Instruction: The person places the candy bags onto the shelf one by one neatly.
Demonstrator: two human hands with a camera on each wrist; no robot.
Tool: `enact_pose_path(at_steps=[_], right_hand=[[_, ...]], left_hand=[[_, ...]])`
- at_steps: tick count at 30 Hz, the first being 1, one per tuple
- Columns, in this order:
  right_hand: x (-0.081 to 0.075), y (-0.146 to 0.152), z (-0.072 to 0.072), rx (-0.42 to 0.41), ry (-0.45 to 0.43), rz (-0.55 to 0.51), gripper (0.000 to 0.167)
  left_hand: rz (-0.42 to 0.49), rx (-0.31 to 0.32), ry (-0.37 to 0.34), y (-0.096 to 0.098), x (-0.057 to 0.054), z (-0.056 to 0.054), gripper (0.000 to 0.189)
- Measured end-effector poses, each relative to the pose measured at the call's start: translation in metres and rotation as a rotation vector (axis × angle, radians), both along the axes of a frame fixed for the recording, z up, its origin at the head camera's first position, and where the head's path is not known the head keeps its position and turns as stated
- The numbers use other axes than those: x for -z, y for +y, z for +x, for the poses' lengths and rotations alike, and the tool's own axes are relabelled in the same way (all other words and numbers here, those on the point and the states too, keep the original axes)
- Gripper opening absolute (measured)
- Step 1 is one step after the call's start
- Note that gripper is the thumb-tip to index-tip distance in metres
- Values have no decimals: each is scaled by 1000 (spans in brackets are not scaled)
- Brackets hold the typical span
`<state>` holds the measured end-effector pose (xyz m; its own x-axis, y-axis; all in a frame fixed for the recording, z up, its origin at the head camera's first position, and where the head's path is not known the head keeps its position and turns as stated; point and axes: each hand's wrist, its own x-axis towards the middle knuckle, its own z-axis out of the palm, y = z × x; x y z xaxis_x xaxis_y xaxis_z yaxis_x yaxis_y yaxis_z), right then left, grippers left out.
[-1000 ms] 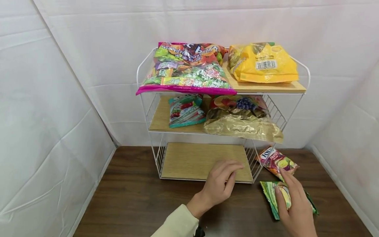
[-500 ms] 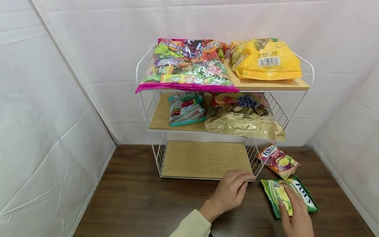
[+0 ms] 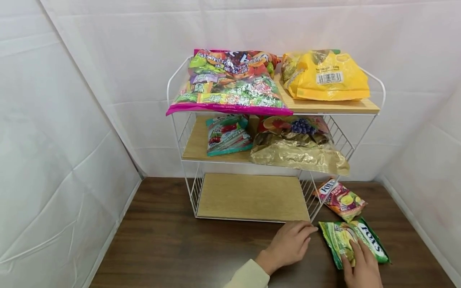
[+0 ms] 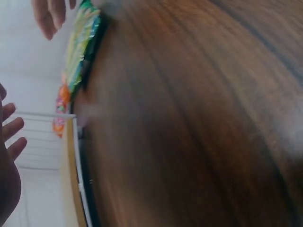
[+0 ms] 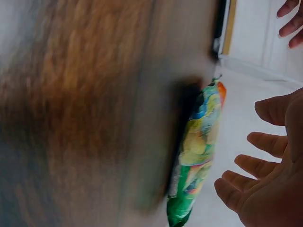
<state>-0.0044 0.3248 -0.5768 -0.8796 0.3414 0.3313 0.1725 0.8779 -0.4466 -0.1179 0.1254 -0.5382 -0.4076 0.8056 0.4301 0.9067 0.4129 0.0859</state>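
Packet (image 3: 360,235), green and marked FOX'S, lies flat on the bench (image 3: 173,248), to the right of the rack (image 3: 248,196) and just in front of the reddish FOX'S packet (image 3: 342,200). Your right hand (image 3: 364,266) is poised over its near side, fingers extended and parted; both wrist views show a gap between them and the green packet, so you have hold of nothing there. Your left hand (image 3: 291,243) hangs near the packet's left end, fingers relaxed, likewise holding nothing. You seem to be at the reaching step; the next move probably calls for lowering your right hand and curling its fingers round the packet. Compared with a second ago, your left hand has shifted right, away from the rack's middle, and your right hand has drawn slightly nearer to you, uncovering more of the packet, which lies about where it did.
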Motion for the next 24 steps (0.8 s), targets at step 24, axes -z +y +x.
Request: enact_pose_path(at_steps=[24], right_hand=[[12, 0, -3, -57, -328, 8, 55]], left_hand=[[-396, -102, -175, 13, 19, 14, 51]])
